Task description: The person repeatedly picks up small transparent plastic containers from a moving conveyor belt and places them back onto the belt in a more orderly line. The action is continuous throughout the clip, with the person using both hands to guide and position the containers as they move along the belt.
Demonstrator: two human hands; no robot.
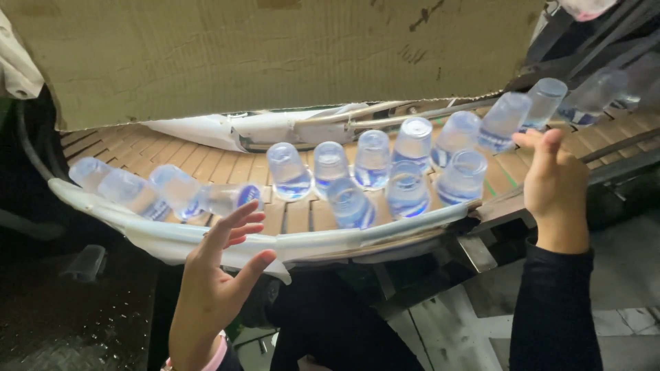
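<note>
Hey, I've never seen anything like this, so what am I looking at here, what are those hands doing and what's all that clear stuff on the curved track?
This one picture comes from a camera worn on a person's head, looking down at their own two bare hands. In front of them runs a curved conveyor belt of brown slats, edged by a pale guide rail. On it stand small clear plastic cups, upside down, sealed and part full of clear liquid; several at the left lie tipped over. A sheet of cardboard hangs above. The left hand is open, fingers spread, by a fallen cup, holding nothing. The right hand reaches up to a tilted cup and seems to touch it.
</note>
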